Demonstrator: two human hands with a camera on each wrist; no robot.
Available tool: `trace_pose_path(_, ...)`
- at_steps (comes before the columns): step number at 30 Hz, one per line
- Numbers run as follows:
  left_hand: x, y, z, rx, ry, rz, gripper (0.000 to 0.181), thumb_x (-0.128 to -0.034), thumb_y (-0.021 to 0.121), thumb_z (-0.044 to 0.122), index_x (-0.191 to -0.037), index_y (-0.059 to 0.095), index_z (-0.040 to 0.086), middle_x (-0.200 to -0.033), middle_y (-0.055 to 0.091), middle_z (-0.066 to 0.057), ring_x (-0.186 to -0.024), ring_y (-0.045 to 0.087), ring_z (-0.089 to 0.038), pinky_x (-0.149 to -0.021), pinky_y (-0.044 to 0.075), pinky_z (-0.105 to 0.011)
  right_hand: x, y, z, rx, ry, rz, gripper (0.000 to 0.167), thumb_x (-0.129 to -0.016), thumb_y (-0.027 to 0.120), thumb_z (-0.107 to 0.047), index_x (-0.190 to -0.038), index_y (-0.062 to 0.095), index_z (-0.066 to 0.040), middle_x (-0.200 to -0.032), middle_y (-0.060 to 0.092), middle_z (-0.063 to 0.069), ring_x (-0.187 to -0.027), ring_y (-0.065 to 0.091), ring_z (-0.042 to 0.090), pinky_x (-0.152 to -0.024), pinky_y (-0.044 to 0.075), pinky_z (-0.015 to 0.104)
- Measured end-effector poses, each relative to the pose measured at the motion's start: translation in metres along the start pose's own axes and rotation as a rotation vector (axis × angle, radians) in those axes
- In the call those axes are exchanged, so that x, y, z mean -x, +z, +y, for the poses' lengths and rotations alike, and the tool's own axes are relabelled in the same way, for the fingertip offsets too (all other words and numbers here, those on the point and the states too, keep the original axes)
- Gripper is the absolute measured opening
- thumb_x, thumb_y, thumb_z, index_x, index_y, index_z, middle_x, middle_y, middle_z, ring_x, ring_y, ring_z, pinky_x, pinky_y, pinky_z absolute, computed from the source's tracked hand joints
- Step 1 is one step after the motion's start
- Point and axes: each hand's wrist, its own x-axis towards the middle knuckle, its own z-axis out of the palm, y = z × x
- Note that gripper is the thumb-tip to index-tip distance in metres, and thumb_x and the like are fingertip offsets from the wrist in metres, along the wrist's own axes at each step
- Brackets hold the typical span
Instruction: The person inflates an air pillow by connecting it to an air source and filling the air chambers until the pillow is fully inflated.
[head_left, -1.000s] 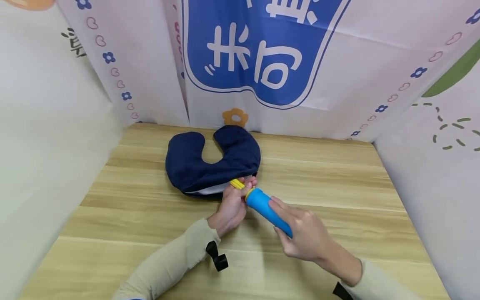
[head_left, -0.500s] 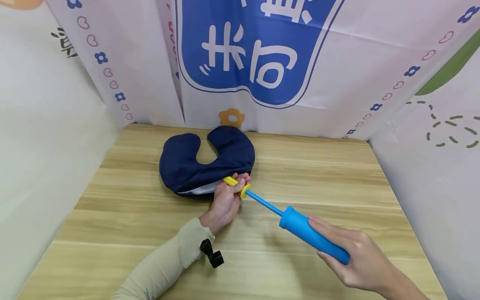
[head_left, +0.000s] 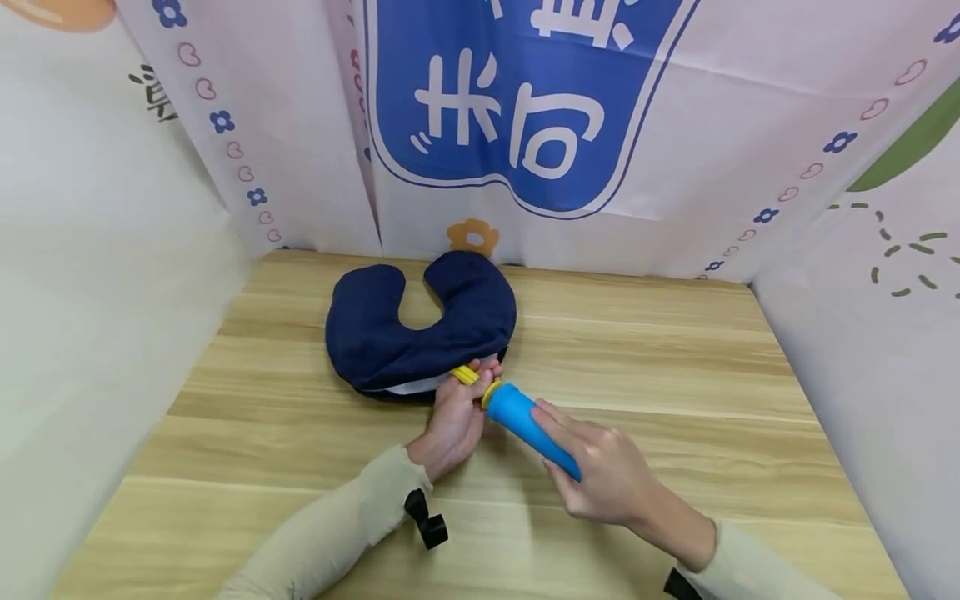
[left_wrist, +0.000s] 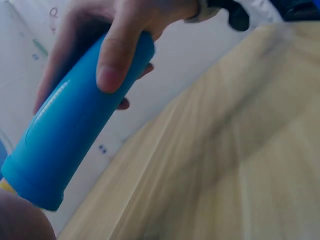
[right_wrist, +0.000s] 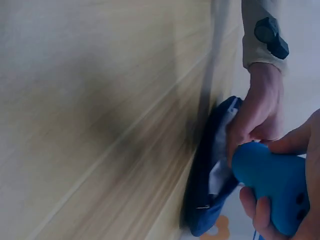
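A navy U-shaped neck pillow (head_left: pixel 420 337) lies on the wooden table, its front seam parted to show a pale lining (head_left: pixel 412 387). At that opening my left hand (head_left: pixel 454 412) grips the yellow nozzle end (head_left: pixel 463 375) of a blue hand pump (head_left: pixel 525 421). Whether the nozzle sits in a valve is hidden by the fingers. My right hand (head_left: pixel 611 471) holds the blue barrel, which is slid up against the yellow collar. In the left wrist view, the right thumb lies along the barrel (left_wrist: pixel 75 120). The right wrist view shows the barrel's rounded end (right_wrist: pixel 272 182) beside the pillow (right_wrist: pixel 202 200).
The wood-grain table (head_left: pixel 637 358) reaches back to a printed cloth wall (head_left: pixel 675 167). White side walls (head_left: pixel 112 250) stand to the left and right. Black wrist-camera mounts (head_left: pixel 427 518) sit on both sleeves.
Half a second ago the right hand had drawn the barrel back, baring a thin blue rod. Now the barrel is pushed in again, as one second ago. The left hand keeps its grip.
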Motion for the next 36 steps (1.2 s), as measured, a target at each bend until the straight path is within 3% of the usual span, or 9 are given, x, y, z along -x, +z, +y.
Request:
trace_pose_path(5,-0.007,-0.006,0.010,0.025,0.014,-0.012,0.023,-0.1060,0.050,-0.009,-0.124,0.042,0.005,-0.115,0.069,-0.004,-0.100,0.071,-0.009,-0.096,0.059,-0.021,0.024,-0.020,0.011,-0.074,0.027,-0.047,0.056,-0.102,0.068,-0.036,-0.150,0.059,-0.007,-0.143,0.069,0.013,-0.106,0.079,0.024,-0.076,0.067,0.037)
trace_pose_path(7,-0.009,-0.008,0.017,0.036,0.019,-0.008,0.024,-0.1056,0.050,-0.010,-0.122,0.043,0.006,-0.114,0.069,-0.004,-0.100,0.072,-0.009,-0.097,0.059,-0.021,0.035,-0.032,0.014,-0.105,0.046,-0.063,0.056,-0.104,0.066,-0.040,-0.150,0.060,-0.009,-0.144,0.068,0.011,-0.110,0.078,0.024,-0.081,0.066,0.035)
trace_pose_path(13,-0.011,-0.009,0.025,0.037,0.029,0.024,0.023,-0.1054,0.051,-0.009,-0.119,0.042,0.008,-0.110,0.070,-0.001,-0.098,0.073,-0.008,-0.095,0.059,-0.020,0.054,-0.061,0.019,-0.136,0.080,-0.062,0.055,-0.097,0.078,-0.031,-0.146,0.064,-0.010,-0.140,0.071,0.009,-0.107,0.079,0.026,-0.089,0.062,0.022)
trace_pose_path(17,-0.012,-0.001,0.020,0.031,0.050,0.069,0.020,-0.1069,0.051,-0.005,-0.117,0.042,0.009,-0.110,0.069,0.000,-0.099,0.072,-0.008,-0.095,0.057,-0.019,0.041,-0.053,0.016,-0.080,0.049,0.006,0.048,-0.101,0.068,-0.035,-0.141,0.068,-0.008,-0.132,0.075,0.012,-0.097,0.081,0.025,-0.078,0.066,0.028)
trace_pose_path(20,-0.009,0.002,0.014,0.001,0.053,0.098,0.016,-0.1085,0.050,-0.002,-0.116,0.042,0.009,-0.109,0.069,0.002,-0.101,0.070,-0.008,-0.097,0.056,-0.019,0.020,-0.034,0.010,-0.028,0.012,0.028,0.054,-0.087,0.078,-0.022,-0.138,0.070,-0.006,-0.129,0.076,0.013,-0.086,0.081,0.021,-0.065,0.066,0.033)
trace_pose_path(23,-0.005,0.001,0.008,-0.023,0.055,0.111,0.014,-0.1094,0.049,-0.001,-0.117,0.042,0.008,-0.110,0.069,0.002,-0.102,0.069,-0.008,-0.097,0.055,-0.019,0.001,-0.014,0.006,-0.022,0.009,0.000,0.066,-0.074,0.083,-0.015,-0.138,0.069,-0.004,-0.130,0.075,0.014,-0.086,0.080,0.019,-0.064,0.065,0.034)
trace_pose_path(26,-0.002,0.001,0.007,-0.043,0.060,0.094,0.017,-0.1087,0.049,-0.003,-0.119,0.041,0.007,-0.110,0.068,0.001,-0.102,0.069,-0.009,-0.096,0.056,-0.020,-0.007,-0.003,0.008,-0.058,0.011,-0.029,0.068,-0.077,0.084,-0.015,-0.141,0.066,-0.002,-0.135,0.073,0.015,-0.095,0.081,0.021,-0.071,0.067,0.037)
trace_pose_path(32,-0.007,0.001,0.022,0.001,0.080,0.029,0.024,-0.1047,0.053,-0.009,-0.117,0.043,0.008,-0.105,0.072,0.000,-0.097,0.072,-0.011,-0.095,0.059,-0.022,0.014,-0.020,0.022,-0.125,0.034,-0.051,0.060,-0.097,0.076,-0.028,-0.151,0.058,-0.008,-0.145,0.068,0.011,-0.112,0.077,0.027,-0.080,0.067,0.042)
trace_pose_path(36,-0.014,-0.006,0.033,0.018,0.064,0.042,0.024,-0.1046,0.052,-0.010,-0.115,0.042,0.009,-0.102,0.073,0.001,-0.094,0.072,-0.010,-0.093,0.060,-0.021,0.035,-0.040,0.024,-0.131,0.055,-0.077,0.061,-0.096,0.078,-0.029,-0.151,0.058,-0.011,-0.145,0.067,0.009,-0.113,0.077,0.025,-0.084,0.066,0.034)
